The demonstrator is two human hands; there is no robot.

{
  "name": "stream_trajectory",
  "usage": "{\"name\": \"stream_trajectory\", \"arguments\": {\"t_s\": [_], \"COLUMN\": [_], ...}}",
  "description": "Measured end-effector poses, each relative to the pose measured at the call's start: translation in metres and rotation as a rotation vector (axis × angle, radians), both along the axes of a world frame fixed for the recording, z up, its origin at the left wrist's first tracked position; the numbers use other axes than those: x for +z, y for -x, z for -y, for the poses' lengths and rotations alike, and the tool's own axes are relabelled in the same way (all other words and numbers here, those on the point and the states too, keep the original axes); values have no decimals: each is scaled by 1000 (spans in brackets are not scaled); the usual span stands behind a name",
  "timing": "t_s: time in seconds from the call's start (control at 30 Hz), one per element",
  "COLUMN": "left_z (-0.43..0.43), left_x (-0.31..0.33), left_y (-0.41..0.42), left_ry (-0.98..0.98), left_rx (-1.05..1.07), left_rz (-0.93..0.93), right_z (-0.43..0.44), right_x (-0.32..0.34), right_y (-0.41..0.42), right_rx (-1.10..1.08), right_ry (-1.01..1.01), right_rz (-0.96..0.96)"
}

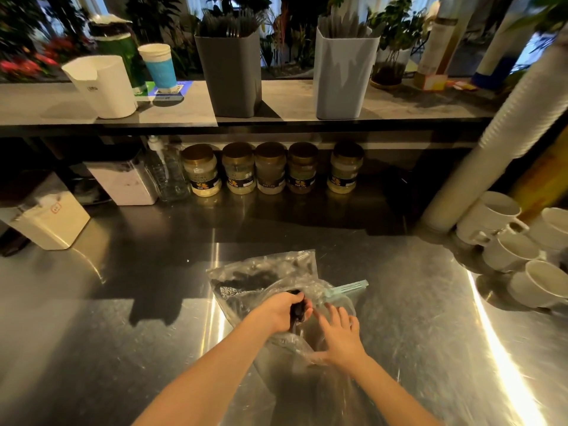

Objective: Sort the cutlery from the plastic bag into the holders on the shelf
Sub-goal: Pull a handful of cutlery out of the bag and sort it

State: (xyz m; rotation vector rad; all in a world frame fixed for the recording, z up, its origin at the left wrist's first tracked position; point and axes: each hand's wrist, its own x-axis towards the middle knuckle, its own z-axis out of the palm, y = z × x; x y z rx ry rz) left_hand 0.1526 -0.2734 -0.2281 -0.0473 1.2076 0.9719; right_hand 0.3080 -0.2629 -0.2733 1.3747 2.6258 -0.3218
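Far left, steel counter point(123, 318): one white box point(50, 222), and behind it a white container with a black lid point(126, 179).

Shelf point(46, 103) above, left end: white holder point(103, 86), standing upright; its contents do not show. Just beside it, a blue-and-white cup point(158, 66).

Under the shelf: a clear pump bottle point(166, 170), then five gold-lidded jars point(270, 169) in a row against the back.

Shelf, middle: dark grey holder point(229, 73), upright, packed with dark cutlery, with fork tines showing at the top.

Counter, centre front: clear plastic bag point(264, 278), lying crumpled and flat with more dark cutlery inside.

My left hand point(284, 312): over the bag's near part, fingers curled tight round a black cutlery handle point(296, 313). I cannot tell whether it is one piece or several.

My right hand point(341, 336): just beside the left, fingers straight and spread, lying on the plastic and holding nothing.

Beyond my right fingers: a pale green cutlery piece point(347, 289), its slotted end poking past the bag's right edge.

Shelf, right of middle: light grey holder point(344, 76), upright, filled with grey cutlery.

Right side: a tall sleeve of stacked white cups point(491, 133) leaning from the counter up past the shelf.

Far right, counter: white mugs point(507, 250), clustered together on their sides.
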Motion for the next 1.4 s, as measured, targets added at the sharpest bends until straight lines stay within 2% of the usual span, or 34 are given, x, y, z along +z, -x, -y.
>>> {"name": "stream_trajectory", "arguments": {"t_s": [0.07,0.1,0.13,0.17,0.23,0.3,0.37,0.4,0.53,0.63,0.77,0.83,0.9,1.0,1.17,1.33,1.4], "left_z": [-2,-3,-4,-5,-5,-1,5,10,24,32,38,40,44,48,49,48,46], "left_x": [0,-1,-1,-1,-2,1,5,7,11,12,12,10,9,4,0,13,21], "left_y": [-2,-3,-5,-6,-7,-9,-10,-10,-10,-3,9,13,17,20,16,13,14], "left_ry": [-1,-6,-12,-16,-3,25,28,23,-10,-41,-145,-179,-171,-171,-172,-220,-238], "left_rx": [14,12,8,3,-9,-38,-102,-134,-244,-357,-504,-600,-771,-955,-914,-558,-533], "left_rz": [-51,-77,-93,-101,-94,-22,56,69,1,-38,-18,-5,-59,-181,-326,-227,-227], "right_z": [1,3,3,3,0,-6,-14,-17,-22,-22,-26,-28,-31,-34,-36,-33,-37], "right_x": [-11,-13,-8,2,16,25,32,34,30,35,37,36,34,39,43,38,41], "right_y": [0,1,6,14,23,27,30,32,46,54,57,59,62,62,64,67,67], "right_rx": [68,86,34,-132,-634,-961,-1087,-1104,-998,-989,-1024,-1070,-1092,-1141,-1184,-1186,-1176], "right_ry": [-112,-76,55,265,885,1193,1374,1423,1481,1458,1457,1452,1443,1432,1403,1384,1378], "right_rz": [-190,-341,-508,-646,-936,-1179,-1297,-1268,-923,-845,-858,-951,-1051,-1092,-1148,-1160,-1129]}}
